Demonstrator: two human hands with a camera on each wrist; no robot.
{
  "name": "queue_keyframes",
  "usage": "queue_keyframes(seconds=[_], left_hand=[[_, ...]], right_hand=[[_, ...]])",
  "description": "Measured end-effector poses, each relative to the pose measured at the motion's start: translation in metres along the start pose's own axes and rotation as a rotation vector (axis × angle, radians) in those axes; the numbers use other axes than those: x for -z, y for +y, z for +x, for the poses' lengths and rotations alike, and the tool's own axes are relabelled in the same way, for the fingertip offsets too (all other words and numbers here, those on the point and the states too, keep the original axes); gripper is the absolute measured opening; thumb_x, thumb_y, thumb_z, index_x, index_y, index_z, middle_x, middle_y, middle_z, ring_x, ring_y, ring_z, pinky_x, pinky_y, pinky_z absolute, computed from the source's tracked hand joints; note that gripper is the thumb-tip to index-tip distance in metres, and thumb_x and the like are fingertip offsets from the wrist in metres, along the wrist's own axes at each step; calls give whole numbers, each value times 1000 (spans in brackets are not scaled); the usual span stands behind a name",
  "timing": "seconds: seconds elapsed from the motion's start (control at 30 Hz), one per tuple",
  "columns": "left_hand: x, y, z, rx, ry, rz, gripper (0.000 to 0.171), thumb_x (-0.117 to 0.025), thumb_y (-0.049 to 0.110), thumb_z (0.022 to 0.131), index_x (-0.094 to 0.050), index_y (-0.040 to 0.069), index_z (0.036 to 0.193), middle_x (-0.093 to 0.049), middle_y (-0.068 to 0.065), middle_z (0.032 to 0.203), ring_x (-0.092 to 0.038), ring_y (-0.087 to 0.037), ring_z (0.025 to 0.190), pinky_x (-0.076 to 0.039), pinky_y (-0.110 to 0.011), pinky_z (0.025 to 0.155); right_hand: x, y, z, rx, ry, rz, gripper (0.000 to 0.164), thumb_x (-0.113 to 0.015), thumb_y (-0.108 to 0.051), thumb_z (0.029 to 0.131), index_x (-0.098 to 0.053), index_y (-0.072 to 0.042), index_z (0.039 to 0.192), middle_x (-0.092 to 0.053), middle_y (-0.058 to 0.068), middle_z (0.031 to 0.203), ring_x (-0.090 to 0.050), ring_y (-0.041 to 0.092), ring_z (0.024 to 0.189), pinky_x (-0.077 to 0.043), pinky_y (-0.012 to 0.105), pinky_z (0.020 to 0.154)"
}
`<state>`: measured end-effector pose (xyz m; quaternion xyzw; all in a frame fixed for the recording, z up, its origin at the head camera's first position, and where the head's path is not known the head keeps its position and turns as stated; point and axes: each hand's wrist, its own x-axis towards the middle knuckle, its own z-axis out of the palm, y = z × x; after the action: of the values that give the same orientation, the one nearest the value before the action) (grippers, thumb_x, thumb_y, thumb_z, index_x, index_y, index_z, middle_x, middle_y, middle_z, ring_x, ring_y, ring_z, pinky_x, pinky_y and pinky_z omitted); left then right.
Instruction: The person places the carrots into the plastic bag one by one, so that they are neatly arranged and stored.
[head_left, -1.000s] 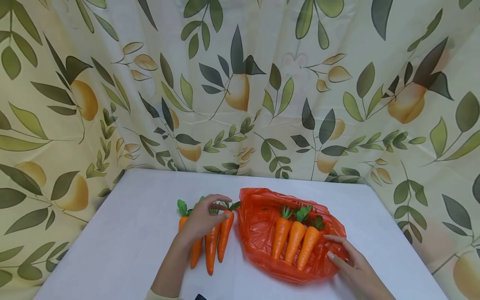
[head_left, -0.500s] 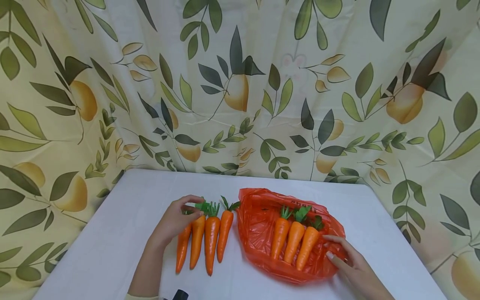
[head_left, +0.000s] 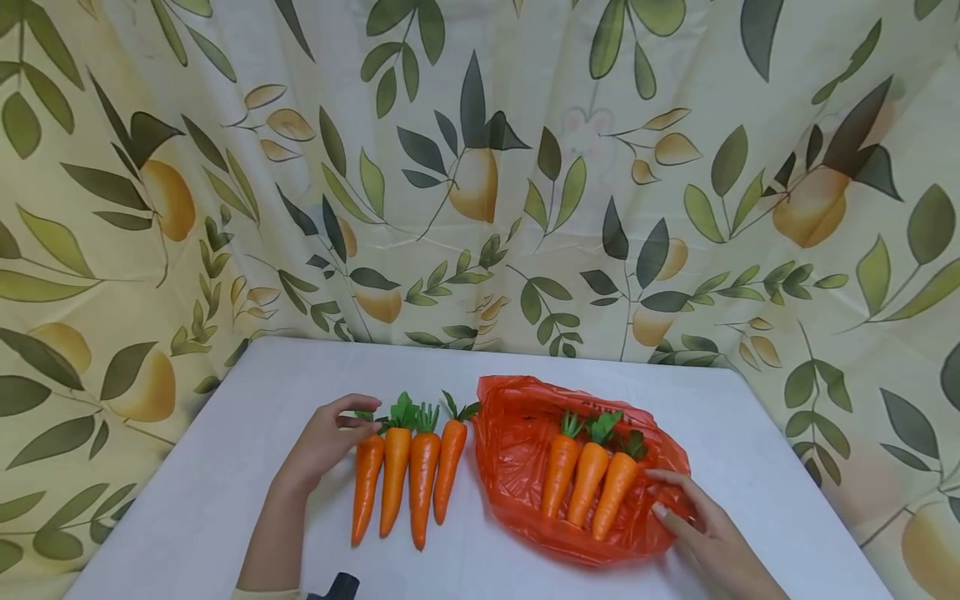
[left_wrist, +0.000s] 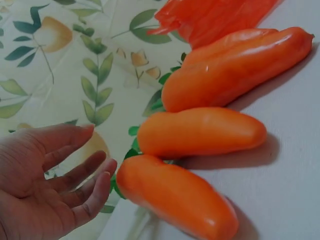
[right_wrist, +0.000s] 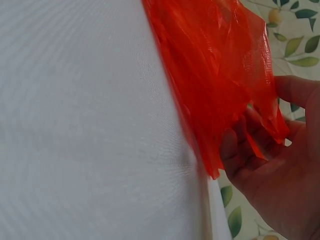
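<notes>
In the head view, my left hand (head_left: 330,433) is at the leafy top of the leftmost carrot (head_left: 367,483), its fingers loosely bent. The left wrist view shows its fingertips beside that carrot (left_wrist: 175,195), with nothing between fingers and thumb. A row of several carrots lies on the table, another carrot (head_left: 395,479) right beside the first. My right hand (head_left: 701,517) holds the right edge of a red plastic bag (head_left: 517,500). In the right wrist view, its fingers curl at the thin red film (right_wrist: 215,90). Three carrots (head_left: 588,483) lie side by side on the bag.
The white table (head_left: 225,467) reaches back to a curtain (head_left: 525,275) printed with leaves and fruit. A dark object (head_left: 343,586) shows at the bottom edge beside the left forearm. The bag lies just right of the carrot row.
My left hand has moved left along the carrot tops, from the rightmost of the row to the leftmost, uncovering the others. My right hand and the bag have stayed in place.
</notes>
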<state>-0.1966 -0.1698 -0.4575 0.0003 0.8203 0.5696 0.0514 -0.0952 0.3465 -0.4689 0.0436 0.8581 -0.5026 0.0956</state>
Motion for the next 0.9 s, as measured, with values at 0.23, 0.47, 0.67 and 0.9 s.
queue_keyframes(seconds=[0.23, 0.47, 0.67, 0.9], left_hand=[[11, -11, -2, 8, 2, -5, 34, -71, 16, 98, -68, 8, 131, -62, -13, 133, -66, -26, 107, -55, -46, 88], [18, -19, -4, 25, -7, -9, 34, -70, 17, 99, -68, 10, 132, -60, -13, 136, -66, -27, 109, -54, -47, 94], [20, -23, -3, 51, -10, 1, 34, -69, 17, 99, -67, 9, 132, -60, -13, 137, -66, -27, 106, -54, -44, 90], [17, -24, -3, 60, -46, -27, 35, -68, 14, 97, -66, 6, 131, -60, -14, 136, -65, -26, 108, -55, -42, 91]], right_hand=[[-1, -1, -1, 35, 6, 12, 55, -63, -31, 104, -46, -7, 151, -41, 19, 155, -33, 42, 143, -49, 19, 91], [-1, -2, -1, 8, -2, 17, 56, -63, -29, 104, -44, -7, 152, -39, 20, 156, -32, 43, 144, -52, 26, 94], [-1, -1, 2, -25, -7, 13, 56, -61, -26, 106, -41, -5, 154, -36, 21, 158, -33, 44, 143, -54, 38, 97], [0, -1, 2, -46, -10, 16, 57, -60, -27, 106, -40, -6, 155, -34, 22, 160, -33, 44, 143, -54, 41, 98]])
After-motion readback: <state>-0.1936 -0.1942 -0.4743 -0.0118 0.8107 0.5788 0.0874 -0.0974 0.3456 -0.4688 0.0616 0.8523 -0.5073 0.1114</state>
